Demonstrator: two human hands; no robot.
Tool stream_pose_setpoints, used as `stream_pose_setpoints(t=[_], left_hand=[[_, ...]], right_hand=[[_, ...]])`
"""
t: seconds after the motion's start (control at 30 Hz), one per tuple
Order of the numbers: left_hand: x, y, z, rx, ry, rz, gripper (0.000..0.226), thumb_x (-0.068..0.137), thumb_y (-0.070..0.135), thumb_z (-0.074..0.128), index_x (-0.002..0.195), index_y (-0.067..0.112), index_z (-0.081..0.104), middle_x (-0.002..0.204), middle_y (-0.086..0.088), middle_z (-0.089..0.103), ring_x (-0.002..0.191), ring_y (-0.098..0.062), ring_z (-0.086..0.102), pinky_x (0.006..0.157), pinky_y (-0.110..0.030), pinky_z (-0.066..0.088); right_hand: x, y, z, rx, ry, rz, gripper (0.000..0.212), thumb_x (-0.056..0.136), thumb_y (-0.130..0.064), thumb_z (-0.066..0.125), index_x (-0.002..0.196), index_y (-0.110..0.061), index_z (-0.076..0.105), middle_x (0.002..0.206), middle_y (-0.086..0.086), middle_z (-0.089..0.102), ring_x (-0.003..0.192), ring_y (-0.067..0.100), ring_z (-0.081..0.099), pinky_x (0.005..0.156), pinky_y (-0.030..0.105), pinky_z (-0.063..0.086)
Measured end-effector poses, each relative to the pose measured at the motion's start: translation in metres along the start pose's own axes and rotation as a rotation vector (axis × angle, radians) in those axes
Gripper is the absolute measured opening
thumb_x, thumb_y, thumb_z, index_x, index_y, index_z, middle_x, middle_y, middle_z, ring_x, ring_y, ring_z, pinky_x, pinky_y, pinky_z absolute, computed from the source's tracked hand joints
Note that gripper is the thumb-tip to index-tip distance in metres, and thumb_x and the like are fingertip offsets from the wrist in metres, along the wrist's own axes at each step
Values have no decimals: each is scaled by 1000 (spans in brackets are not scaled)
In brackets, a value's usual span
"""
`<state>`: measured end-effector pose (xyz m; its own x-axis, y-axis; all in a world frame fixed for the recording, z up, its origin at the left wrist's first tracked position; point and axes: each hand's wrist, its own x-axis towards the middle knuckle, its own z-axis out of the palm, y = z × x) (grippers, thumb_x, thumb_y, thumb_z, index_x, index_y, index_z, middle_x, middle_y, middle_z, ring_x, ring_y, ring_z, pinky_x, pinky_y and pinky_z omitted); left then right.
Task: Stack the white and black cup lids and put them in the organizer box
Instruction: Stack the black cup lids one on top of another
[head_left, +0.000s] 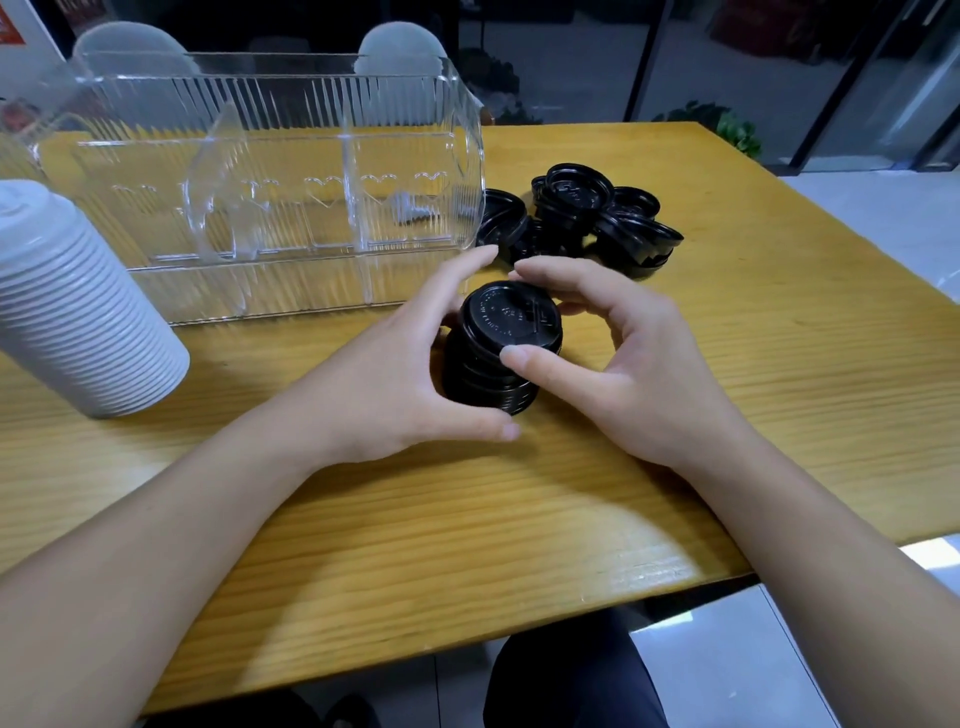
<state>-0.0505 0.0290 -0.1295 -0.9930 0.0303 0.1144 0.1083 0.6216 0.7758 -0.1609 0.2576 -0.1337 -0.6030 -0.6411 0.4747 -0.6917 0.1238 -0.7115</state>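
Observation:
A short stack of black lids (501, 343) stands on the wooden table (519, 519) in front of me. My left hand (410, 374) curls round its left side, thumb at the base. From the right my right hand (613, 353) pinches the top lid, thumb on its near rim and fingers behind. Loose black lids (587, 218) lie in a heap further back. A tall stack of white lids (67, 306) stands at the left. The clear organizer box (270, 182) sits behind, with dividers inside and no lids in it.
The table's right edge and near edge run close by, with a tiled floor beyond. My knee in dark trousers (566, 675) shows under the near edge. Two chair backs (400, 47) and glass partitions stand behind the box.

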Motion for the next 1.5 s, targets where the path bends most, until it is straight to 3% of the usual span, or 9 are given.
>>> stream_pose_setpoints(t=[0.13, 0.3, 0.47, 0.6, 0.77, 1.0, 1.17, 1.4, 1.5], left_hand=[[-1, 3, 2, 0, 0, -1, 134, 77, 43, 106, 175, 59, 15, 145, 29, 68, 146, 13, 53, 121, -20, 39], [0, 1, 2, 5, 8, 2, 135, 77, 45, 106, 175, 60, 15, 144, 23, 73, 140, 5, 64, 122, -24, 41], [-1, 1, 2, 26, 11, -11, 135, 77, 44, 106, 175, 61, 14, 142, 29, 71, 139, 10, 61, 118, -18, 39], [-1, 2, 2, 38, 8, -13, 133, 78, 44, 105, 174, 61, 15, 143, 27, 72, 140, 7, 62, 123, -27, 41], [-2, 7, 2, 63, 28, -30, 138, 77, 45, 105, 173, 65, 8, 140, 24, 72, 139, 5, 62, 119, -22, 40], [-3, 12, 0, 65, 30, -28, 149, 74, 46, 107, 172, 70, -3, 137, 23, 77, 143, -4, 64, 132, -45, 40], [-3, 10, 0, 102, 40, -26, 154, 72, 48, 108, 171, 69, -8, 136, 28, 77, 143, 0, 64, 126, -30, 39], [-1, 3, 0, 157, 4, 3, 131, 69, 62, 104, 174, 58, 26, 152, 35, 60, 152, 13, 47, 125, -19, 38], [-1, 5, 1, 142, -18, 60, 109, 77, 60, 100, 169, 48, 44, 157, 30, 61, 149, 6, 54, 123, -29, 47]], right_hand=[[-1, -1, 1, -7, -53, 18, 59, 94, -30, 90, 148, -19, 68, 141, -13, 74, 135, 14, 68, 112, 43, 53], [-2, 0, 3, -20, -103, 21, 59, 93, -29, 91, 147, -19, 70, 141, -14, 74, 136, 12, 68, 112, 43, 53], [-2, 0, 0, -7, -132, 13, 61, 91, -26, 93, 147, -17, 70, 142, -13, 74, 137, 11, 67, 115, 43, 53], [-1, 1, -2, 18, -145, 28, 61, 90, -24, 95, 145, -17, 71, 139, -13, 75, 135, 9, 69, 116, 38, 53], [-1, 2, -3, 24, -144, 36, 61, 88, -26, 97, 143, -17, 73, 137, -12, 76, 133, 8, 70, 116, 35, 54], [0, 4, 0, 61, -121, 80, 66, 82, -31, 101, 141, -17, 75, 134, -12, 78, 131, 3, 71, 117, 35, 55], [-2, 1, 3, 0, -62, 90, 71, 76, -43, 103, 138, -19, 78, 129, -15, 80, 126, -2, 72, 113, 32, 57], [-1, 4, 4, 37, -117, 109, 68, 81, -39, 101, 140, -20, 74, 129, -13, 79, 127, 9, 73, 112, 39, 58], [-1, 4, 5, 37, -131, 107, 68, 82, -39, 100, 142, -22, 73, 132, -14, 78, 128, 9, 72, 112, 40, 58]])
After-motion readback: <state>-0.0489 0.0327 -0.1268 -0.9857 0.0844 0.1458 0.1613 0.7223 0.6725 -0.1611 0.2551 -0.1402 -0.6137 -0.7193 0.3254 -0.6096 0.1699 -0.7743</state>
